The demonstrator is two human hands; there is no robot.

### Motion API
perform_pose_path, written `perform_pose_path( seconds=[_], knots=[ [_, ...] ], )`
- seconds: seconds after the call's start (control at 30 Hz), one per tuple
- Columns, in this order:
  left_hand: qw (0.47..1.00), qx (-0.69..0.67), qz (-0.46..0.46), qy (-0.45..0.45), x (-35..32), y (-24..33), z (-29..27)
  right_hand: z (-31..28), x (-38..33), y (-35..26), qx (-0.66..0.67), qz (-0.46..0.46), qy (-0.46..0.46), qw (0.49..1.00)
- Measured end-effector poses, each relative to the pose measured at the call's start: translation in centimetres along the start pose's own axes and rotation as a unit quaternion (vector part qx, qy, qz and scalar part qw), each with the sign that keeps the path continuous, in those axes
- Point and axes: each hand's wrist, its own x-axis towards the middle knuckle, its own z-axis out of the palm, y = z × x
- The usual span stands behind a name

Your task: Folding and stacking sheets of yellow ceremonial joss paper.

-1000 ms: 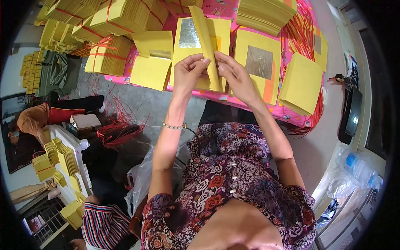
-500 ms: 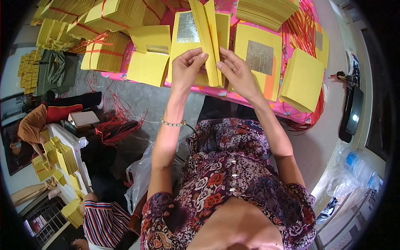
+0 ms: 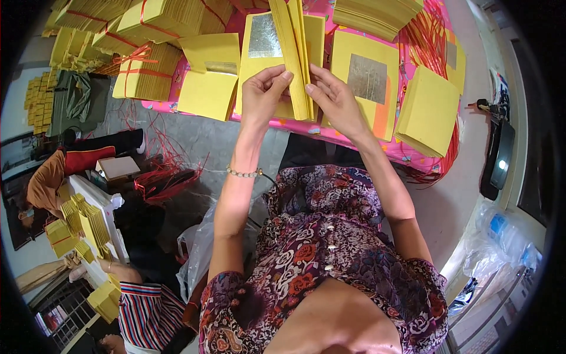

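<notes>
Between my hands stands a narrow bundle of yellow paper sheets [image 3: 293,59], on edge above the pink-covered table. My left hand [image 3: 265,94] pinches its left side, thumb toward the near face. On the other side my right hand [image 3: 334,100] grips it with thumb and fingers. Under the bundle lie yellow sheets with a silver foil square [image 3: 265,36]. Just right of my right hand is a yellow stack with a foil square [image 3: 367,78] and an orange strip. An opened yellow stack [image 3: 207,94] lies left of my left hand.
Bundles tied with red string [image 3: 147,71] crowd the table's left. A plain yellow stack [image 3: 428,112] and loose red strings [image 3: 433,41] lie at the right. Two people sit at a white table [image 3: 106,203] on the left, with more yellow bundles. Red strings [image 3: 168,180] litter the floor.
The sheets in my hands have drawn closer together, narrowing the gap at their top. At the left, a person in striped clothing has extended an arm to the yellow bundles.
</notes>
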Motion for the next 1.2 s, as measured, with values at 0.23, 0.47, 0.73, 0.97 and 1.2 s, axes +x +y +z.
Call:
perform_pose_path(
  seconds=[0.23,0.47,0.73,0.97,1.2],
  knots=[
    [1.0,-0.003,0.003,0.0,-0.03,-0.13,-0.06,0.02,0.0,0.03,-0.016,-0.002,0.005,1.0],
    [1.0,-0.004,0.012,0.0,-0.17,0.18,0.13,-0.06,0.07,0.3,-0.029,0.0,0.012,1.0],
    [1.0,0.002,0.005,0.004,-0.18,0.16,0.09,0.07,0.03,-0.05,-0.014,0.0,0.005,1.0],
    [1.0,-0.004,0.006,0.009,-0.16,0.15,0.15,0.03,0.08,0.31,-0.028,0.002,0.018,0.999],
    [1.0,0.001,0.004,0.008,0.02,-0.16,-0.02,-0.04,0.09,0.46,-0.031,0.0,0.018,0.999]
  ],
)
